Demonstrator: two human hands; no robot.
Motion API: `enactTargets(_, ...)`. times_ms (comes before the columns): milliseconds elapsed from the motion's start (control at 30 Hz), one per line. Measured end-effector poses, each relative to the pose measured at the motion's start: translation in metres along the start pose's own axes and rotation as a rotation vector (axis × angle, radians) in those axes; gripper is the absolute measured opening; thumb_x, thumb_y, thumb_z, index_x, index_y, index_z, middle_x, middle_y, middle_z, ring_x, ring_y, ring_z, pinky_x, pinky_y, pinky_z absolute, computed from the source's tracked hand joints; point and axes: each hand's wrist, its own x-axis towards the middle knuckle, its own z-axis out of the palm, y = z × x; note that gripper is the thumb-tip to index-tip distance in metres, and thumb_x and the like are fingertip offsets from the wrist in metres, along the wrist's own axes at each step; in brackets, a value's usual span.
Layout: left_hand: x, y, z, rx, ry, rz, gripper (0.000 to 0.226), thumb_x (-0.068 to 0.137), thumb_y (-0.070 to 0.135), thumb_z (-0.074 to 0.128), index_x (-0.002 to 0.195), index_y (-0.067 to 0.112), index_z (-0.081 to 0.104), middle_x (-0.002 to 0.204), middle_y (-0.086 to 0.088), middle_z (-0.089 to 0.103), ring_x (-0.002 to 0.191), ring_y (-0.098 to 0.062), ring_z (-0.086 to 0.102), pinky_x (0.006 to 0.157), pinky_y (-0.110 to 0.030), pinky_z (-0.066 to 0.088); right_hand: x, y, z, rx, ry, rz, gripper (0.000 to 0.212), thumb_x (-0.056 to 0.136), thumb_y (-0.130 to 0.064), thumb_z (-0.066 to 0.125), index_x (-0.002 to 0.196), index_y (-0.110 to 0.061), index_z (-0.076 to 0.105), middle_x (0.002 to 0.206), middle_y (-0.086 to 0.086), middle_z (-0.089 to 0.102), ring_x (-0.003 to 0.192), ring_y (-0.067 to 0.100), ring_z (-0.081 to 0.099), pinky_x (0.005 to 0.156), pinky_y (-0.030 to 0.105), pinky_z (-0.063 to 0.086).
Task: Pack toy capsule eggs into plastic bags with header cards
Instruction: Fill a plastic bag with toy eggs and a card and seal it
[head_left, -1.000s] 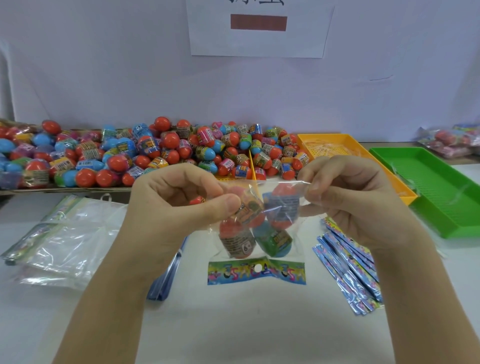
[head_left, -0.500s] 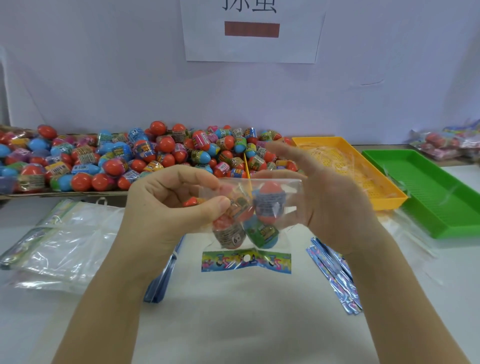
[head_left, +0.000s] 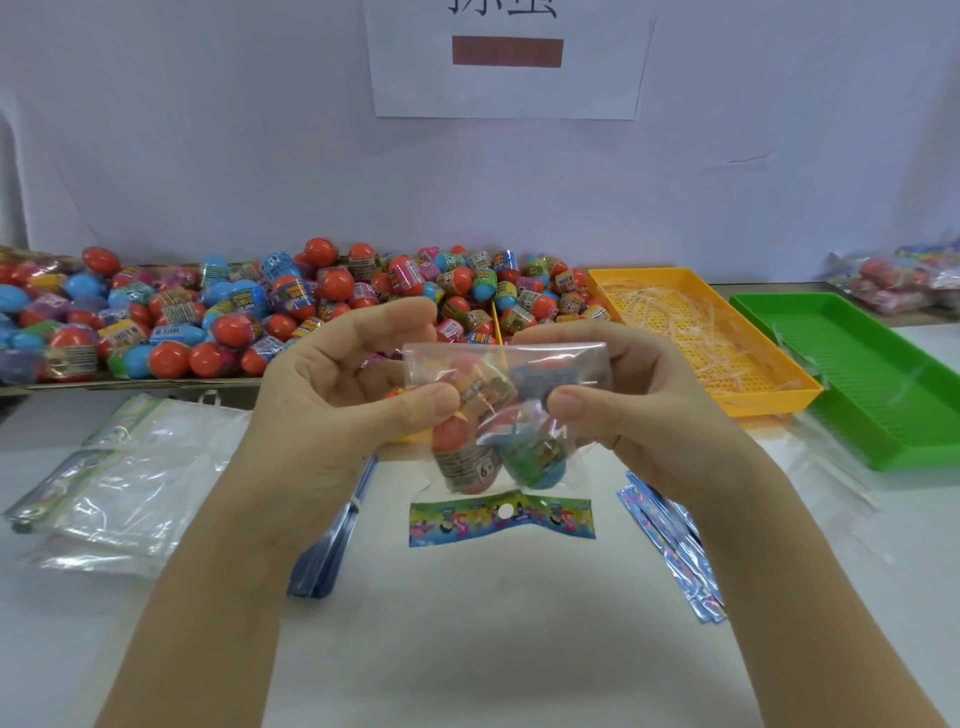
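A clear plastic bag (head_left: 506, 364) with several capsule eggs (head_left: 465, 460) inside hangs upside down above the table, its colourful header card (head_left: 501, 519) at the bottom. My left hand (head_left: 332, 410) pinches the bag's left side with thumb against fingers. My right hand (head_left: 639, 410) grips the right side, thumb pressed on the front. The bag's open end points up between my fingers. A big heap of loose capsule eggs (head_left: 291, 312) lies along the back of the table.
An orange tray (head_left: 779, 384) with plastic strips and a green tray (head_left: 883, 447) sit at the right. Empty clear bags (head_left: 119, 488) lie at the left. Stacks of header cards (head_left: 670, 551) lie under my right wrist, blue ones (head_left: 332, 551) under my left. Packed bags (head_left: 898, 286) rest far right.
My right hand has moved from the bag's top edge to its right side, with the thumb now on the front. The bag's top edge is now spread flat. My left hand kept its hold.
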Motion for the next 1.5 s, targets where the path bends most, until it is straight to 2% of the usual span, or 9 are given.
enactTargets(233,0.002,0.005,-0.012,-0.097,0.057,0.07,0.06,0.037,0.035,0.096,0.094,0.028,0.078,0.093,0.008,0.074,0.078,-0.013,0.073,0.069,-0.025,0.059,0.001,-0.003,-0.003,0.159,0.055,-0.094,0.044,0.061,-0.031,0.086,0.103,-0.021,0.075,0.087,0.002,0.075,0.07,0.013,0.07,0.055,0.023,0.057)
enactTargets(400,-0.002,-0.002,0.012,0.054,-0.005,-0.1,0.066,0.044,0.058,0.088,0.098,0.021,0.076,0.095,-0.002,0.076,0.083,-0.018,0.074,0.066,-0.027,0.058,0.001,0.001,0.007,0.048,0.078,-0.071,0.037,0.066,-0.017,0.077,0.102,-0.025,0.075,0.084,-0.001,0.075,0.066,0.013,0.069,0.052,0.022,0.054)
enactTargets(500,-0.003,-0.009,0.027,0.105,0.096,-0.134,0.037,0.047,0.04,0.089,0.082,0.032,0.08,0.083,-0.003,0.077,0.075,-0.019,0.075,0.058,-0.023,0.057,0.003,0.003,0.012,0.032,0.098,-0.038,0.036,0.066,-0.02,0.075,0.102,-0.027,0.075,0.088,-0.001,0.075,0.071,0.014,0.071,0.054,0.024,0.055)
enactTargets(633,0.0,-0.01,0.03,0.061,0.205,-0.163,0.029,0.04,0.036,0.08,0.069,0.031,0.079,0.074,-0.002,0.076,0.067,-0.017,0.074,0.052,-0.022,0.056,0.004,0.007,0.015,-0.016,0.112,0.019,0.04,0.066,-0.016,0.08,0.105,-0.023,0.073,0.101,0.001,0.074,0.084,0.024,0.072,0.069,0.042,0.06)
enactTargets(733,0.001,-0.008,0.027,-0.069,0.193,-0.254,0.027,0.04,0.027,0.079,0.066,0.021,0.079,0.074,-0.008,0.076,0.064,-0.021,0.074,0.049,-0.027,0.057,0.005,0.005,0.015,0.065,0.062,-0.008,0.03,0.073,-0.009,0.076,0.1,-0.023,0.075,0.088,-0.002,0.075,0.076,0.016,0.072,0.058,0.027,0.057)
enactTargets(867,0.001,-0.005,0.02,-0.202,0.118,-0.309,0.041,0.04,0.028,0.087,0.077,0.012,0.08,0.082,-0.014,0.076,0.066,-0.024,0.074,0.052,-0.031,0.059,0.006,0.004,0.008,0.169,0.099,0.001,0.033,0.072,-0.01,0.076,0.104,-0.016,0.074,0.095,0.009,0.075,0.083,0.021,0.072,0.061,0.032,0.06)
enactTargets(1167,0.005,0.0,0.013,-0.157,0.243,-0.251,0.022,0.037,0.022,0.072,0.057,0.015,0.077,0.061,-0.003,0.073,0.046,-0.009,0.067,0.039,-0.017,0.051,0.006,0.004,0.004,0.238,0.111,-0.064,0.028,0.065,-0.014,0.079,0.092,-0.024,0.078,0.087,0.001,0.076,0.074,0.011,0.072,0.056,0.023,0.057)
enactTargets(1333,0.007,-0.002,0.011,-0.135,0.272,-0.227,0.02,0.036,0.02,0.073,0.055,0.017,0.076,0.063,-0.003,0.073,0.051,-0.011,0.07,0.041,-0.017,0.052,0.008,0.007,0.001,0.284,0.214,0.077,0.024,0.053,-0.017,0.084,0.075,-0.015,0.077,0.08,0.009,0.074,0.058,0.014,0.069,0.054,0.025,0.057)
enactTargets(1500,0.009,-0.007,0.006,-0.123,0.253,-0.232,0.015,0.046,0.021,0.073,0.059,0.015,0.077,0.07,-0.007,0.075,0.06,-0.016,0.073,0.047,-0.021,0.056,0.006,0.005,0.0,0.227,0.23,0.125,0.006,0.063,-0.016,0.073,0.067,-0.012,0.075,0.078,0.012,0.074,0.058,0.015,0.07,0.054,0.021,0.056)
